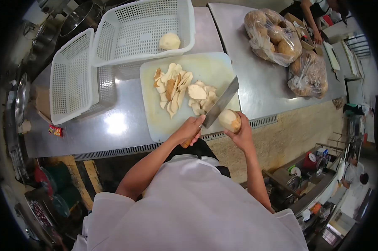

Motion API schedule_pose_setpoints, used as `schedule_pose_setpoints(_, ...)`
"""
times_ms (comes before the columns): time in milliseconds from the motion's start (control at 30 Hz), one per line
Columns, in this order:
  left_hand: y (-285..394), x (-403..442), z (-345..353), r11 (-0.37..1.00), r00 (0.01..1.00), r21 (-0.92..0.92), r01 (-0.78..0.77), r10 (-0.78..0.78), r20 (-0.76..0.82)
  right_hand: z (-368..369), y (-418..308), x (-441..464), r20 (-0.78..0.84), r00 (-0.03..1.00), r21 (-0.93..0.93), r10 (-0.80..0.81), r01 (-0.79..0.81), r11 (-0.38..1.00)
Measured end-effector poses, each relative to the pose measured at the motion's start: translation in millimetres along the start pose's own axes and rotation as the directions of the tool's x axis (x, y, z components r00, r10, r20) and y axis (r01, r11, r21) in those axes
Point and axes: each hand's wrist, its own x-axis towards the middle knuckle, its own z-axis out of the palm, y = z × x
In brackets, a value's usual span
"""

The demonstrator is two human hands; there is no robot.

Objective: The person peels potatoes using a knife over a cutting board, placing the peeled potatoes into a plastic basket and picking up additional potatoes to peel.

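Observation:
My left hand (190, 130) is wrapped round the wooden handle of a cleaver (222, 102), its broad blade slanting up and to the right over the cutting board's right side. In my right hand (242, 137) is a partly peeled jicama (228, 119), pale with a patch of tan skin near my fingers. It is just right of the blade, near the board's front corner. On the white cutting board (155, 127) lie a pile of thick peelings (172, 88) and a smaller heap of pale cut pieces (201, 94).
A white perforated basket (126, 35) behind the board holds one peeled jicama (169, 41); another basket (72, 79) stands at left. Bagged brown roots (277, 37) and a second bag (308, 75) sit at right on the steel table (256, 83). Another person's arm (309, 16) shows far right.

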Motion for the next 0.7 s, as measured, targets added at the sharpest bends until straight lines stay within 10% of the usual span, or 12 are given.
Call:
schedule_pose_setpoints(67,-4,1,-6,0.997,1.0,-0.071,-0.011,0.011,0.003,-1,8,-3,0.061,0.968,0.422,0.244,-0.246,0.872)
schedule_pose_setpoints(200,8,-46,-18,0.991,0.997,0.134,0.012,-0.002,-0.075,-5,3,6,0.048,0.969,0.513,0.241,-0.231,0.827)
schedule_pose_setpoints(267,17,-72,-15,0.965,0.992,0.259,0.043,-0.011,-0.125,-11,-22,11,0.002,0.996,-0.001,0.085,-0.085,0.996)
schedule_pose_setpoints(333,23,-97,-10,0.765,0.923,0.586,-0.265,0.377,-0.075,-3,-36,11,-0.01,0.988,-0.086,0.155,-0.155,0.984)
schedule_pose_setpoints(500,59,-160,8,0.623,0.971,0.773,-0.122,0.236,-0.037,14,-7,9,-0.027,0.993,-0.221,0.112,-0.115,0.968)
schedule_pose_setpoints(567,61,-155,13,0.58,0.99,0.814,-0.029,0.127,-0.055,12,1,8,0.069,0.97,-0.385,-0.231,0.24,0.891)
schedule_pose_setpoints(700,23,-47,20,0.67,0.921,0.706,-0.231,0.384,-0.063,14,-27,4,-0.045,0.986,-0.208,0.161,-0.167,0.964)
